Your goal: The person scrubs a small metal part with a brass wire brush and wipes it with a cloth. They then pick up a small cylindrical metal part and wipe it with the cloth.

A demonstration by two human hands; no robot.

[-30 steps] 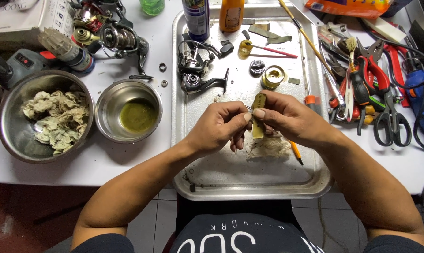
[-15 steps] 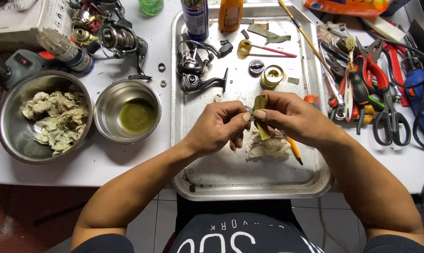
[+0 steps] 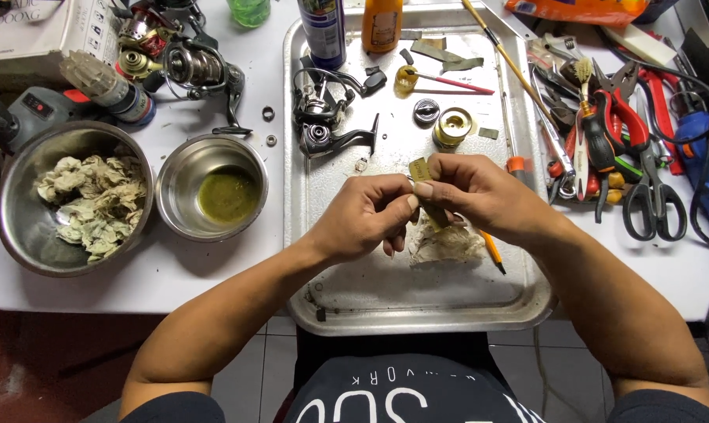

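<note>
Barely shifted since the earlier frame, a small brass part (image 3: 422, 174) is pinched between left hand (image 3: 364, 217) and right hand (image 3: 476, 190) over the metal tray (image 3: 480, 301) and seemingly wiped, steady turning being called for next.

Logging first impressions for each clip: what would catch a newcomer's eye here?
Mid-frame, the left hand and right hand meet over a metal tray, pinching a small brass-coloured part above a stained rag. Left of the tray sit two steel bowls: one of crumpled wipes, one of greenish liquid. Right, pliers and scissors lie heaped.
</note>
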